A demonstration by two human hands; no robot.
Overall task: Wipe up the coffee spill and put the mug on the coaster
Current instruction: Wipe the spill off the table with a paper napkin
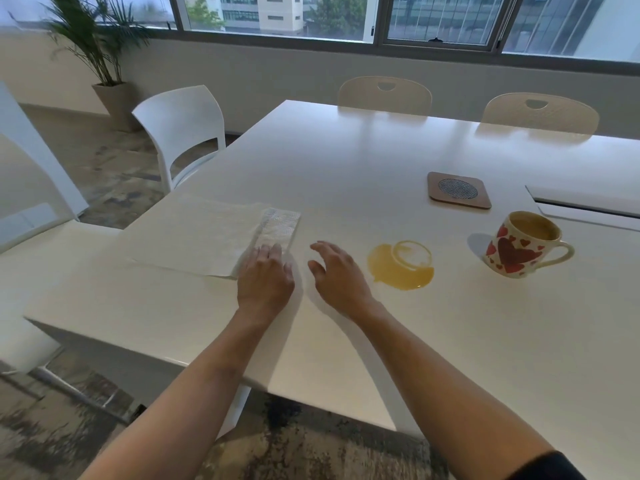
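A tan coffee spill (400, 268) with a ring mark lies on the white table (346, 161). To its right stands a cream mug (523, 245) with red hearts, holding coffee, handle to the right. A square brown coaster (459, 195) with a grey mesh centre lies behind the mug. A folded white paper towel (277, 228) rests on a larger spread sheet (194, 233) to the left. My left hand (265, 278) lies flat with its fingertips on the folded towel's near end. My right hand (337, 275) hovers open between the towel and the spill, touching neither.
White chairs (181, 129) stand at the table's left side, and two beige chairs (384, 95) at the far side. A recessed cable slot (588, 206) sits at the right edge of the table. A potted plant (110, 95) stands by the window.
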